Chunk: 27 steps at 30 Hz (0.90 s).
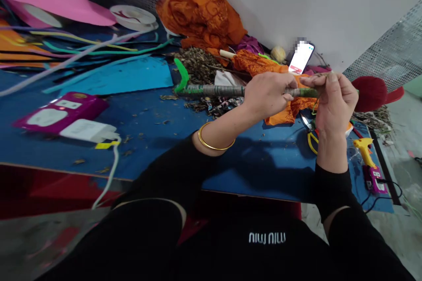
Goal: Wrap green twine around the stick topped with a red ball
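A long stick wrapped in grey and green cord (214,90) lies level above the table, with a bent green fuzzy stem (181,75) at its left end. Closed around its middle is my left hand (267,93). Further right, my right hand (338,99) is closed in a pinch, thumb against fingertips, on what looks like a thin strand; the stick passes behind this hand. Past it, a dark red fuzzy ball (369,93) forms the right end, with a red flap sticking out. Below the stick lies orange cloth (280,116).
Scissors with yellow handles (312,142) lie near my right wrist. A yellow glue gun (364,150) and a purple power strip (376,179) sit at the right edge. A lit phone (301,58) leans behind. At left are a purple power box (62,112) and blue sheet (121,74).
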Tool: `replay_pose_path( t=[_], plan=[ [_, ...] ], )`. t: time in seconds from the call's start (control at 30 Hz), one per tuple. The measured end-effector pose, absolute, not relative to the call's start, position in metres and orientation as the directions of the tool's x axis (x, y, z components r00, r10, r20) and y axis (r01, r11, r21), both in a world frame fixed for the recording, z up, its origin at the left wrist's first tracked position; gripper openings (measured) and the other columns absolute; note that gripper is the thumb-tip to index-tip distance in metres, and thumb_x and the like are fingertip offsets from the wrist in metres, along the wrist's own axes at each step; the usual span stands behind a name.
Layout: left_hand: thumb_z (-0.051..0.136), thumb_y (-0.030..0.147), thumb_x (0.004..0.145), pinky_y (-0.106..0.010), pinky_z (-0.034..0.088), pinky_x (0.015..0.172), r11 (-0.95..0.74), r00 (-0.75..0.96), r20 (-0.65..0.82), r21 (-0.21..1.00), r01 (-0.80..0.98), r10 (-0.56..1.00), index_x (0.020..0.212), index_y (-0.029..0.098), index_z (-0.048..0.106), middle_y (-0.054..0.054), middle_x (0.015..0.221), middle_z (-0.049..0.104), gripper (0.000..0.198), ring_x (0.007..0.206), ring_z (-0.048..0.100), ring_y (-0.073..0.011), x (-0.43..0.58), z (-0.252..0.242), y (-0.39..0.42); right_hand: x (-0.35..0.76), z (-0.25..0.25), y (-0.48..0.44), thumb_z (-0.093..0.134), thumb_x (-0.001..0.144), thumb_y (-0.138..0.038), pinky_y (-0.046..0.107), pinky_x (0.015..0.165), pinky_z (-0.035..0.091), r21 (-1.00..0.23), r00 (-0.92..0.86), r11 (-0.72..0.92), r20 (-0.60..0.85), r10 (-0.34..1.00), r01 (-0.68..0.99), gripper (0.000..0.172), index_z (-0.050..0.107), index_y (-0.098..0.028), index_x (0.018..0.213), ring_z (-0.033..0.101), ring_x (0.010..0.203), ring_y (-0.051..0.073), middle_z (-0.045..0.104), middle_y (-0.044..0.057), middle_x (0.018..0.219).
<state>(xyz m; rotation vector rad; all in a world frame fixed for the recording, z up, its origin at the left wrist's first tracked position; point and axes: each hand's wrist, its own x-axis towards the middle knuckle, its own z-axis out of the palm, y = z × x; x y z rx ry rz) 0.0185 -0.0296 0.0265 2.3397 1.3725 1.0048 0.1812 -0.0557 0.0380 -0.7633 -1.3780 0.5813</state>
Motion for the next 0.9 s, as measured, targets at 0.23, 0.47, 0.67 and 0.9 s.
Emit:
replay_pose_path(
  t=[0.23, 0.47, 0.67, 0.9],
  plan=[
    [0.064, 0.024, 0.088, -0.036, 0.052, 0.078, -0.592, 0.413, 0.446, 0.415, 0.691, 0.794, 0.109, 0.025, 0.080, -0.004, 0.102, 0.083, 0.027, 0.098, 0.075, -0.0291, 0.023, 0.025, -0.037, 0.185, 0.033, -0.045, 0.066, 0.098, -0.046, 0.039, 0.094, 0.065, -0.818, 0.150, 0.565, 0.575, 0.804, 0.108, 0.026, 0.072, -0.024, 0.085, 0.077, 0.087, 0.017, 0.075, 0.001, 0.081],
    [0.058, 0.022, 0.091, -0.034, 0.048, 0.070, -0.638, 0.504, 0.422, 0.283, 0.717, 0.753, 0.116, 0.023, 0.078, -0.007, 0.104, 0.083, 0.032, 0.092, 0.076, -0.0279, 0.026, 0.025, -0.042, 0.190, 0.029, -0.040, 0.067, 0.097, -0.048, 0.036, 0.089, 0.065, -0.833, 0.229, 0.527, 0.554, 0.801, 0.170, 0.031, 0.074, -0.022, 0.082, 0.076, 0.082, 0.015, 0.076, 0.000, 0.082],
    [0.062, 0.023, 0.091, -0.030, 0.041, 0.062, -0.662, 0.512, 0.477, 0.225, 0.715, 0.715, 0.133, 0.032, 0.071, -0.001, 0.098, 0.083, 0.043, 0.081, 0.073, -0.0225, 0.028, 0.021, -0.044, 0.195, 0.028, -0.039, 0.068, 0.096, -0.050, 0.033, 0.086, 0.062, -0.822, 0.215, 0.512, 0.562, 0.799, 0.248, 0.033, 0.076, -0.022, 0.080, 0.073, 0.081, 0.014, 0.075, 0.001, 0.078],
    [0.049, 0.018, 0.098, -0.032, 0.038, 0.060, -0.749, 0.608, 0.527, 0.086, 0.657, 0.594, 0.125, 0.028, 0.079, -0.004, 0.099, 0.083, 0.042, 0.082, 0.073, -0.0214, 0.027, 0.013, -0.038, 0.194, 0.027, -0.040, 0.067, 0.096, -0.050, 0.033, 0.085, 0.063, -0.833, 0.195, 0.497, 0.543, 0.816, 0.243, 0.034, 0.076, -0.022, 0.079, 0.072, 0.080, 0.014, 0.074, 0.001, 0.076]
  ],
)
